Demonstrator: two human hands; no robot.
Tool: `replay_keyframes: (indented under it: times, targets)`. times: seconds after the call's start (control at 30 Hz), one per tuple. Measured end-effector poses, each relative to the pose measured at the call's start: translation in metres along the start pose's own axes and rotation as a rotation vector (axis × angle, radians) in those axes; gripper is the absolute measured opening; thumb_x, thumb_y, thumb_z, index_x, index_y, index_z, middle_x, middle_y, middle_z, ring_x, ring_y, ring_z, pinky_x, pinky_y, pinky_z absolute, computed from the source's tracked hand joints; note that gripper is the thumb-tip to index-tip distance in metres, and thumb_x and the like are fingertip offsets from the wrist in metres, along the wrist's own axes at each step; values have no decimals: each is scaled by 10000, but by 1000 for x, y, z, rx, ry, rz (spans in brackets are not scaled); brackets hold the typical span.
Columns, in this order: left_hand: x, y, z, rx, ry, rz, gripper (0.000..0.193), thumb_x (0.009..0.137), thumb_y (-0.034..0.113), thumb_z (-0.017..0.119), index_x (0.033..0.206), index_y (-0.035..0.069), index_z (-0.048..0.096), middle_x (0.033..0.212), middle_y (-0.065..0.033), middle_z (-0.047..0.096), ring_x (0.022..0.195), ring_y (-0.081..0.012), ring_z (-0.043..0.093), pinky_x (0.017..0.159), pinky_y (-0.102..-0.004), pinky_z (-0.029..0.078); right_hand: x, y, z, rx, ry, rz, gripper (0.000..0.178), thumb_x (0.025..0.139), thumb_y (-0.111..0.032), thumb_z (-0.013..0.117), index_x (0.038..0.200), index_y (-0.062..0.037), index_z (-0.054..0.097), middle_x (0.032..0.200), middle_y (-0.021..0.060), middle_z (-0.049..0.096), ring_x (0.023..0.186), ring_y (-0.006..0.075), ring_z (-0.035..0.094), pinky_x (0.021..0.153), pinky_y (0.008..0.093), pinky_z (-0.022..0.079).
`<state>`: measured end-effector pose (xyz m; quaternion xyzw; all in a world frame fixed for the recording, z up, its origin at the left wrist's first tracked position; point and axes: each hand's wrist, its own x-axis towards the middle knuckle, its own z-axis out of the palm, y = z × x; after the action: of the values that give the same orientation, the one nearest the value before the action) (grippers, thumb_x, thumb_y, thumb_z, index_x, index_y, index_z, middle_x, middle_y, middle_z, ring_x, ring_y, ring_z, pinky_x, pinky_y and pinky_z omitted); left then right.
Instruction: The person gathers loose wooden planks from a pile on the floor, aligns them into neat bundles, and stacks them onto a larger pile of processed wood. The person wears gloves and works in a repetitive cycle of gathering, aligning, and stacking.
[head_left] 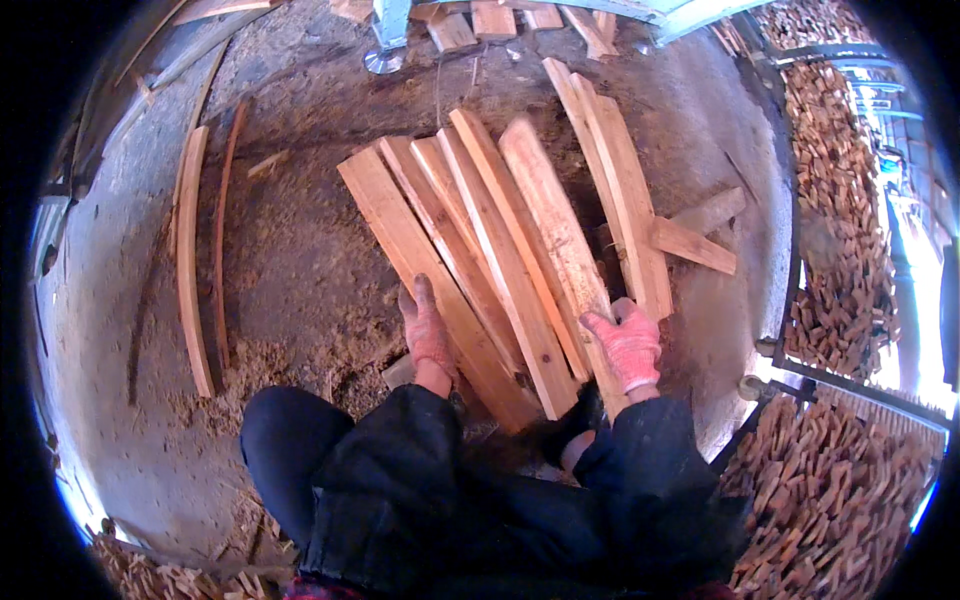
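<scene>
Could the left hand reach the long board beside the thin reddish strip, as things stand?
Probably, with some stretch: mostly floor and the thin strip lie between the left hand and that board, though the hand is against a plank.

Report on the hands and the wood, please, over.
Left hand against the bunch's leftmost plank. Right hand gripping pale, rough plank. Short wood piece lying off to the right.

Open to pass left of centre, over dirt floor (pixel 300 230) between reddish strip (pixel 222 230) and fanned boards (pixel 497 265) (one small wood chip (pixel 268 164) aside). Blocked mid-frame by those boards. Narrowed right of centre before long paired planks (pixel 630 190); obstructed farther right by crossed offcuts (pixel 692 245).
</scene>
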<state>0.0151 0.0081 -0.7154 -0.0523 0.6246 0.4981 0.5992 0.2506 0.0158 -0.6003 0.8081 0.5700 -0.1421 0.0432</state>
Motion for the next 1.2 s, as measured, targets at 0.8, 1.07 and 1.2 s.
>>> replay_keyframes:
  times: [0.8, 1.07, 1.2]
  targets:
    - [28, -25, -27, 72, 36, 87, 723, 974, 515, 554, 1490, 51, 350, 1376, -126, 528, 1185, -270, 542, 1030, -376, 418, 141, 45, 31, -168, -22, 13, 1086, 757, -376, 824, 1564, -96, 153, 1445, 287, 426, 1271, 444, 507, 1004, 466, 486]
    - [17, -21, -10, -81, -9, 33, 711, 963, 522, 567, 1478, 75, 365, 1324, -129, 560, 1138, -278, 580, 961, -421, 483, 98, 51, -2, 517, -14, 73, 659, 723, -253, 849, 1242, 63, 594, 1184, 229, 670, 1106, 321, 642, 965, 384, 485]
    - [16, -18, -14, -69, -11, 14, 701, 965, 551, 548, 1459, 79, 390, 1315, -119, 566, 1112, -268, 596, 946, -415, 493, 27, 20, -43, 768, -266, 72, 645, 760, -222, 796, 1289, 68, 568, 1141, 145, 682, 1053, 233, 636, 967, 333, 474]
